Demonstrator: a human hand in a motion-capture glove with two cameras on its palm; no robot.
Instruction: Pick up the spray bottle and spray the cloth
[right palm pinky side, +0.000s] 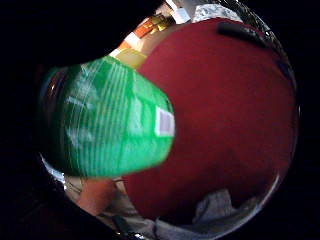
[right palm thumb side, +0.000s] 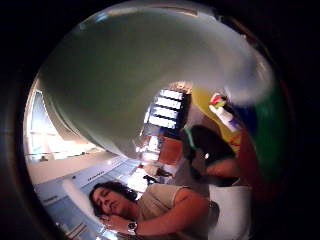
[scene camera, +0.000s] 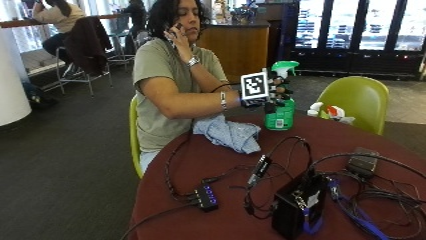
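In the outside view my gloved right hand (scene camera: 274, 93) grips the neck of a green spray bottle (scene camera: 280, 114) with a pale green spray head. The bottle is upright at the far side of the round maroon table (scene camera: 200, 170); I cannot tell whether its base touches the tabletop. A crumpled blue-grey cloth (scene camera: 229, 134) lies on the table just left of the bottle, in front of the person. The little finger side palm view shows the bottle's green body (right palm pinky side: 110, 125) close to the palm, with the cloth (right palm pinky side: 215, 210) beyond it on the table. The spray head (right palm thumb side: 140, 75) fills the thumb side palm view.
A second spray bottle (scene camera: 326, 111), white with a red trigger, stands at the table's far edge before a green chair (scene camera: 356, 97). A black box (scene camera: 296, 205), a USB hub (scene camera: 203, 196), a small grey device (scene camera: 363, 162) and tangled cables cover the near half.
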